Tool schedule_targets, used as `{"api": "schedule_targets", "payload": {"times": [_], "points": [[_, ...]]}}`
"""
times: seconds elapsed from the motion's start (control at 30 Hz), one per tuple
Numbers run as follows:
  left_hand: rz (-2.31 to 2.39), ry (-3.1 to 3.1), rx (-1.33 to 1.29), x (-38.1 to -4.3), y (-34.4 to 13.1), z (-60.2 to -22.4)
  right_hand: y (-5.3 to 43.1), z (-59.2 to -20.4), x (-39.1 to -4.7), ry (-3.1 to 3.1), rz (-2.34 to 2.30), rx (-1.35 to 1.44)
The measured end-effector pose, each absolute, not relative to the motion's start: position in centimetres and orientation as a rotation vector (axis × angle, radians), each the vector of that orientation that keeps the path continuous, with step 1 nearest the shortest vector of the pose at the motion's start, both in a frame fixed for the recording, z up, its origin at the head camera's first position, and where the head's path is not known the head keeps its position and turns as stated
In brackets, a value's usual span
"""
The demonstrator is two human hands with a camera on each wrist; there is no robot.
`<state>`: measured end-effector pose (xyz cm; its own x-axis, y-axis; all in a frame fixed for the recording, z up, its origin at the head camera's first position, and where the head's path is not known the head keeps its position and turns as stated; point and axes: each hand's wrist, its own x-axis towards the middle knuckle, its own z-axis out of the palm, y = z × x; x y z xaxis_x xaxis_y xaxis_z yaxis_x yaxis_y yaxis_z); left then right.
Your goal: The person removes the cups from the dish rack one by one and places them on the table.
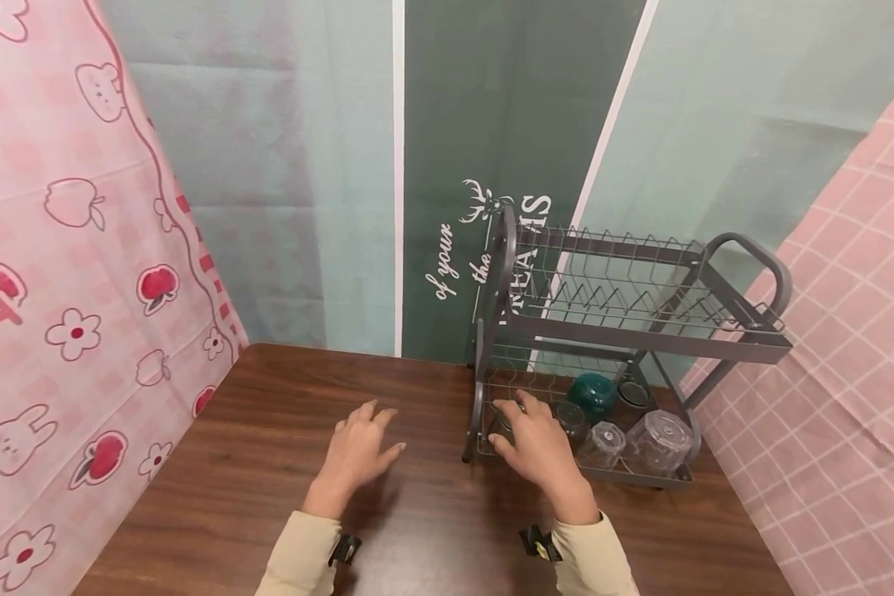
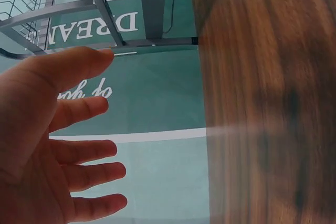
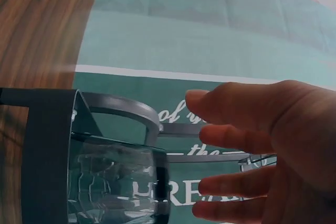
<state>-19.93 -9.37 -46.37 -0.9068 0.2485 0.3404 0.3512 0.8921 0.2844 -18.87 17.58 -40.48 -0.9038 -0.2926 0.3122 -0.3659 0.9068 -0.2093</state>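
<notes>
My left hand (image 1: 356, 449) hovers over the wooden table, left of the rack, fingers spread and holding nothing; the left wrist view shows its fingers (image 2: 89, 177) apart. My right hand (image 1: 542, 447) is held in front of the lower left part of a grey two-tier dish rack (image 1: 656, 335), also with nothing in its grasp. On the lower tier are a teal glass bowl (image 1: 592, 396), a small clear glass (image 1: 603, 445) and a larger clear faceted glass (image 1: 659, 440). In the right wrist view a clear glass (image 3: 113, 177) stands near my right fingers, apart from them. My right hand partly hides another glass.
The rack's upper tier has wire slots (image 1: 603, 290). Beneath everything is a brown wood-grain table (image 1: 283, 397). A green curtain (image 1: 343, 165) hangs behind it, a pink patterned cloth (image 1: 74, 331) on the left and a pink checked cloth (image 1: 849, 348) on the right.
</notes>
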Motion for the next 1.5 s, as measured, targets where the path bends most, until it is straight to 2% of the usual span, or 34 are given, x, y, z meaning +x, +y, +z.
{"api": "schedule_targets", "payload": {"times": [0.6,0.97,1.33,1.5], "points": [[-0.557,-2.823,-0.419,-22.3,-7.9,-47.2,16.9,-41.5,-21.4,-2.958,0.404,0.402],[-0.547,-2.877,-0.399,-23.0,-8.1,-47.7,17.0,-41.9,-22.1,-2.981,0.329,0.442],[-0.552,-2.819,-0.421,-22.8,-8.7,-44.2,18.2,-39.0,-22.6,-3.027,0.454,0.48],[-0.552,-2.8,-0.443,-22.7,-8.7,-43.9,18.1,-38.7,-22.4,-3.001,0.463,0.48]]}}
